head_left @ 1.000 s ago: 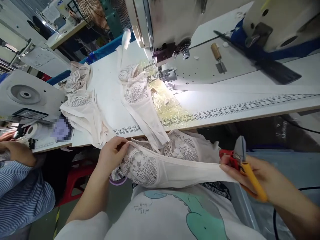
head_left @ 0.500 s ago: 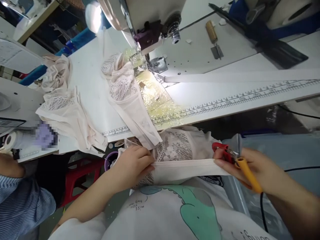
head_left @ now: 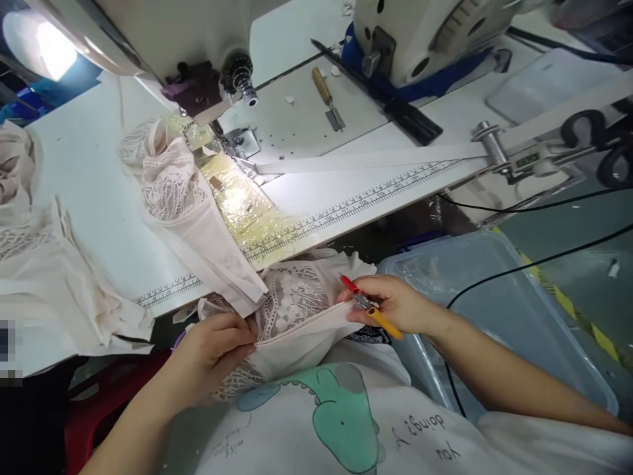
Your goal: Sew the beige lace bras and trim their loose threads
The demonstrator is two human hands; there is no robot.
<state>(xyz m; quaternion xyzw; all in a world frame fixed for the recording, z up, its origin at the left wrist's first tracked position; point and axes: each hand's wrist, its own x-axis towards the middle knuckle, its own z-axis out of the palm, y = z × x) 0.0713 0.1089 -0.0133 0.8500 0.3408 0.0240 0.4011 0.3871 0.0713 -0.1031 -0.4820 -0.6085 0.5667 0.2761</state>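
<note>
A pale pink lace garment [head_left: 297, 316] lies across my lap below the table edge. My left hand [head_left: 215, 346] is closed on its left part, fingers pinching the fabric. My right hand [head_left: 395, 305] grips small thread snips [head_left: 368, 307] with a red and a yellow handle, and its fingertips also pinch the garment's plain band on the right. The band is bunched between both hands. Another lace piece [head_left: 182, 198] trails from the sewing machine's presser foot [head_left: 237, 142] down over the table edge.
A white sewing table [head_left: 89, 191] with a printed ruler [head_left: 356, 201] along its front carries a sewing machine [head_left: 163, 33]. A heap of pink garments [head_left: 44, 277] lies at left. A wooden-handled tool [head_left: 326, 99] rests behind. A clear plastic bin [head_left: 494, 310] stands at my right, crossed by black cables.
Both hands have drawn together, so the stretched band is now bunched. The right hand with the snips moved left toward the lace. My view swung right; the neighbour's striped sleeve left the frame.
</note>
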